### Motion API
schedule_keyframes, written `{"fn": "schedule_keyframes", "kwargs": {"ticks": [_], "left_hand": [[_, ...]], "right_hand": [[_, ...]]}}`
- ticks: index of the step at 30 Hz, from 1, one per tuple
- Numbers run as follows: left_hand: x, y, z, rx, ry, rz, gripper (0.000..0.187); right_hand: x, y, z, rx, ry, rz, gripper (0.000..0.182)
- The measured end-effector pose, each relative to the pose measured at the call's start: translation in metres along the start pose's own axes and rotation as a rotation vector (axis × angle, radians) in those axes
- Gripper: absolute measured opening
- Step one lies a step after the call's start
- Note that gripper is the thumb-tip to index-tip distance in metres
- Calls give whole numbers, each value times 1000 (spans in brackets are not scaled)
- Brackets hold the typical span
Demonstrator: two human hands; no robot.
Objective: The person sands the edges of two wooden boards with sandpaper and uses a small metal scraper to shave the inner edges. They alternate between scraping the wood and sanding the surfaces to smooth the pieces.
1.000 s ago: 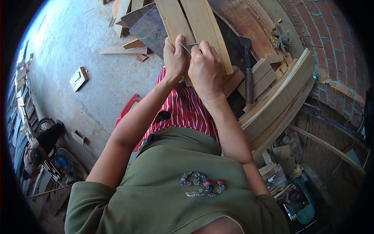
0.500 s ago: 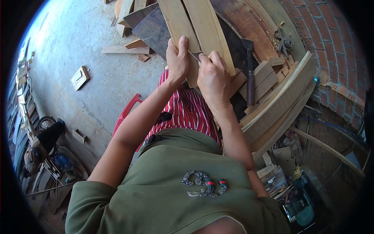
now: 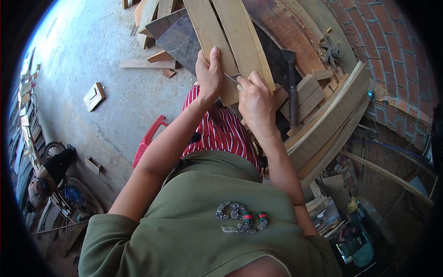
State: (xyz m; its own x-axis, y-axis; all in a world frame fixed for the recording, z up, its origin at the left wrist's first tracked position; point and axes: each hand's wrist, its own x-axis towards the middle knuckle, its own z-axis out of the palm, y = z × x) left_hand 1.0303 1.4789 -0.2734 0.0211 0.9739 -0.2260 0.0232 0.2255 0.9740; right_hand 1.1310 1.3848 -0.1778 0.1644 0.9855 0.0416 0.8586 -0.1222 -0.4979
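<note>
My left hand point(image 3: 209, 75) is closed around the left edge of a pale wooden board point(image 3: 207, 32), its thumb lying on top. A second, similar board point(image 3: 242, 37) lies alongside, with a dark narrow gap between the two. My right hand point(image 3: 256, 99) is closed on a thin metal blade point(image 3: 233, 79) whose tip rests at the near part of the left board. The fingers hide the rest of that tool. To the right of my right hand lies a dark-headed hand tool with a wooden handle point(image 3: 293, 104), like a hammer or hatchet.
Curved planks point(image 3: 327, 120) are stacked at the right, before a brick wall point(image 3: 387, 46). Wood offcuts point(image 3: 147, 63) and a small light block point(image 3: 94, 96) lie on the concrete floor point(image 3: 115, 37). A red plastic seat point(image 3: 150, 138) shows beneath me. Another person point(image 3: 48, 177) is at far left.
My right hand and the blade have shifted slightly down toward me. The left hand keeps its hold on the board, and the view has moved a little.
</note>
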Motion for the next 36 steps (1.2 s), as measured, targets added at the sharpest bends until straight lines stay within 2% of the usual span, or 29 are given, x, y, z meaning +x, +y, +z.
{"fn": "schedule_keyframes", "kwargs": {"ticks": [3,6,7,8,10,11,13,15,19,23,26,31,33,36], "left_hand": [[2,-3,1,-11,36,75,38],[-3,-1,0,-99,-14,-9,39],[-11,6,-1,-105,-39,-26,45],[-19,13,-1,-109,-66,-41,54],[-31,27,-1,-91,-86,-72,61],[-34,31,-1,-78,-106,-106,68],[-31,28,0,-56,-102,-119,68],[-27,27,-4,-63,-155,-140,70],[-22,20,-7,-48,-188,-87,72],[-21,14,-12,-86,-243,-89,73],[-20,16,-13,-108,-248,-114,75],[-18,13,-11,-229,-282,-213,76],[-19,16,-6,-219,-227,-263,75],[-21,22,-6,-220,-225,-243,71]], "right_hand": [[1,18,-31,208,-160,135,17],[-5,35,-49,509,-24,356,26],[-6,38,-48,622,28,396,28],[-6,40,-47,595,27,405,29],[-5,38,-42,576,30,416,29],[-5,34,-36,512,103,355,30],[-7,27,-27,445,172,296,30],[-8,23,-20,817,155,449,29],[-11,36,-15,622,75,372,27],[-9,40,-11,643,112,367,26],[-6,38,-9,760,128,448,26],[-7,42,-4,671,168,373,28],[-7,41,-5,667,174,384,28],[-8,39,-5,652,188,399,29]]}}
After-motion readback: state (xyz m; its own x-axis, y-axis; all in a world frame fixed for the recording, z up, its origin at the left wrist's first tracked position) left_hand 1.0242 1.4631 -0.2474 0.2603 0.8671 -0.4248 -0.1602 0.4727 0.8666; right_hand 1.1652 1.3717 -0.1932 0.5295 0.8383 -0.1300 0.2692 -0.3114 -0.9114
